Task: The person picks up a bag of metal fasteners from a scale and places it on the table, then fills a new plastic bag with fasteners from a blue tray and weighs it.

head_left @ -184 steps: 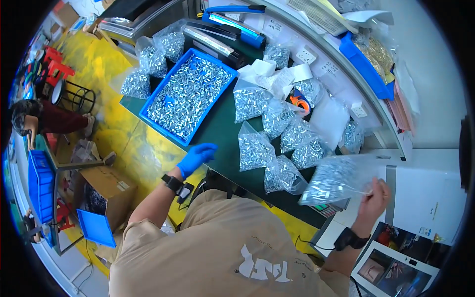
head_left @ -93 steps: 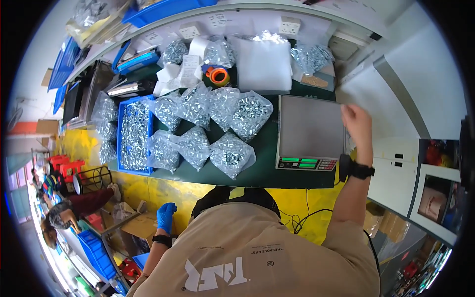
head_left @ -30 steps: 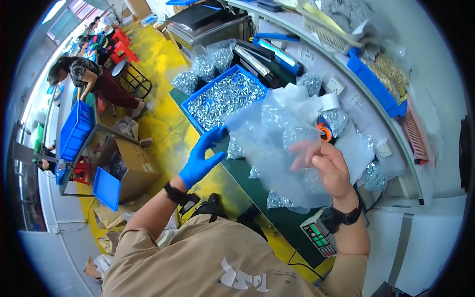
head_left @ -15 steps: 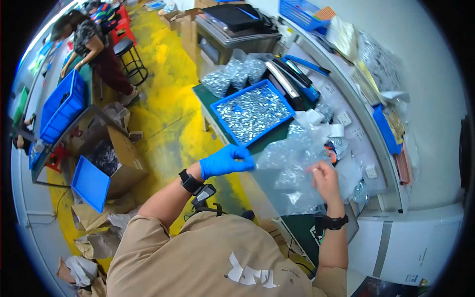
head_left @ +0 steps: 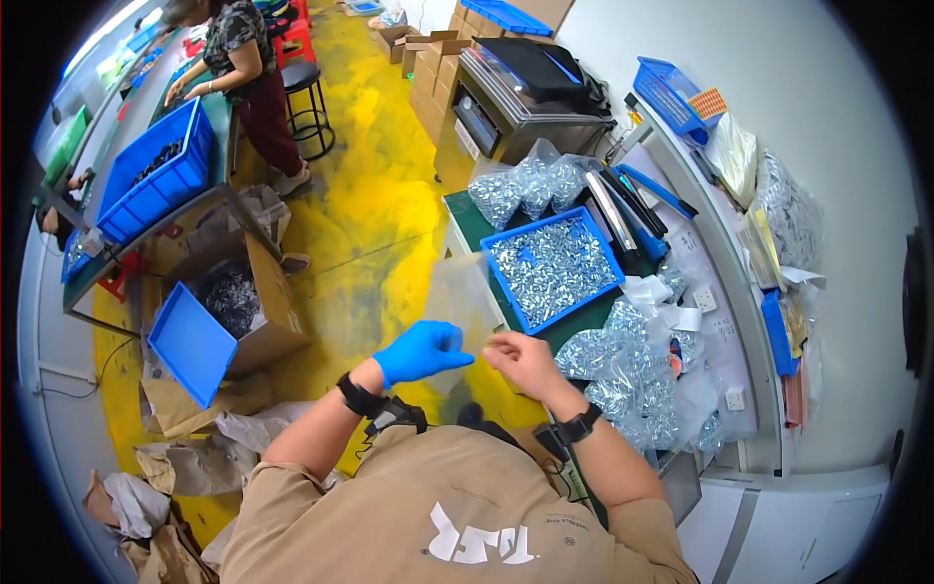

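In front of my chest a flat clear plastic bag (head_left: pixel 455 297) hangs out past my hands, over the yellow floor. My left hand (head_left: pixel 420 354), in a blue glove, pinches the bag's near edge between thumb and fingers. Close beside it, my bare right hand (head_left: pixel 525 365) has its fingertips pinched together at the same edge. Just beyond, a blue tray (head_left: pixel 493 268) full of small shiny metal parts rests on the green workbench (head_left: pixel 465 216). Right of my right hand lie several clear bags packed with such metal parts (head_left: pixel 623 375).
More filled bags (head_left: pixel 496 195) stand behind the tray, near dark folders (head_left: pixel 637 209). To the left are an open carton (head_left: pixel 272 297), a blue lid (head_left: pixel 193 343) and crumpled paper (head_left: pixel 185 467). A person (head_left: pixel 243 78) works at another bench beside a black stool (head_left: pixel 309 112).
My right hand has come left, close to my left hand. The clear bag, earlier spread over the bench between my hands, has swung left and away over the floor. My view has shifted too.
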Motion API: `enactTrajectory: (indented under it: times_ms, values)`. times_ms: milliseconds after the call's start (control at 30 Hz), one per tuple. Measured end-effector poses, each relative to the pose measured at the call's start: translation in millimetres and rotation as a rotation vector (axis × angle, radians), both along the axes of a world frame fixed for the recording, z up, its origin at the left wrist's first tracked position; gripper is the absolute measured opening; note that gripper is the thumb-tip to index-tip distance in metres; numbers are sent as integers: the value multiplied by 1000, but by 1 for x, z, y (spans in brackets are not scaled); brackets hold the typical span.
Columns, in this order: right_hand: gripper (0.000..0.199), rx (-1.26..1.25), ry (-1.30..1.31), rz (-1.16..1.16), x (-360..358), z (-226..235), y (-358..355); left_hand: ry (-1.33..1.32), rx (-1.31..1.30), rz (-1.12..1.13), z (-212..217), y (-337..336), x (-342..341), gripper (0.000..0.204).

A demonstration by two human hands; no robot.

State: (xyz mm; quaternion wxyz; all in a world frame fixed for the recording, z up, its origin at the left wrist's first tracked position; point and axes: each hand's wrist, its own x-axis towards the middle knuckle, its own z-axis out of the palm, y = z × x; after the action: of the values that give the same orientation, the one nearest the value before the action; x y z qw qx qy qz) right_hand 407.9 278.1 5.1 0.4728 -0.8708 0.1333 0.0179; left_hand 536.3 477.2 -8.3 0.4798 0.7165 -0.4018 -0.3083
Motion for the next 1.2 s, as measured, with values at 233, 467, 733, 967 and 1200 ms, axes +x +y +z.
enactTrajectory:
  times_ms: [233, 467, 733, 967, 1200]
  values:
    - [29, 366, 108, -159, 52, -46, -30, -403, 17, 131, -34, -51, -5, 34]
    - [31, 352, 91, -83, 41, -32, -101, -490, -165, 223, -22, -124, 30, 28]
    - [41, 122, -95, -421, 10, -6, -219, 38, 282, 47, -34, -225, 81, 26]
    - [39, 23, -133, -799, -26, -32, -240, 387, 249, -428, -62, -314, 105, 30]
    - [33, 249, -172, -1319, -50, -49, -208, -124, 162, -968, -129, -355, 149, 41]
